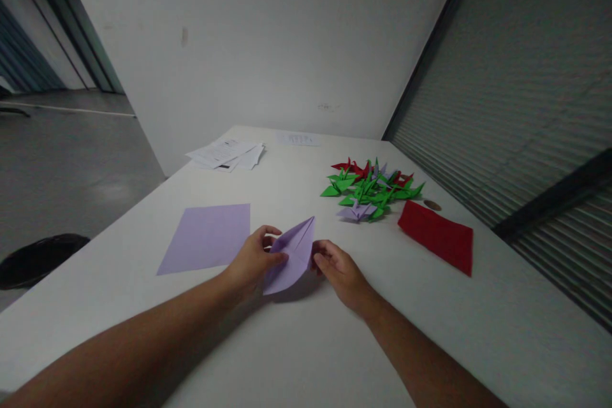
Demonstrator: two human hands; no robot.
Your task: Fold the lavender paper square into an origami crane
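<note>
Clamped between the thumb and fingers of the left hand is one folded purple paper, tilted up above the table, its pointed corner turned away. Its far edge from that grip is met by the right hand, whose fingers are curled with the thumb close to them; whether the edge is pinched there cannot be told. One purple sheet is laid flat just left of the grip. Beyond the grip and to its right, paper birds in green, red and purple are heaped; they are too overlapped to be counted fully, but one purple bird is seen at the near side. Farther right of the grip, one piece of red paper is set down, with one round brown object just behind it. Well beyond the grip to the left, at least three white sheets are overlapped, and one white slip is placed straight beyond, near the wall. Far left of the grip, one black bin is seen, its contents hidden in darkness. Both forearms are angled inward from the sides, the wrists held low.
</note>
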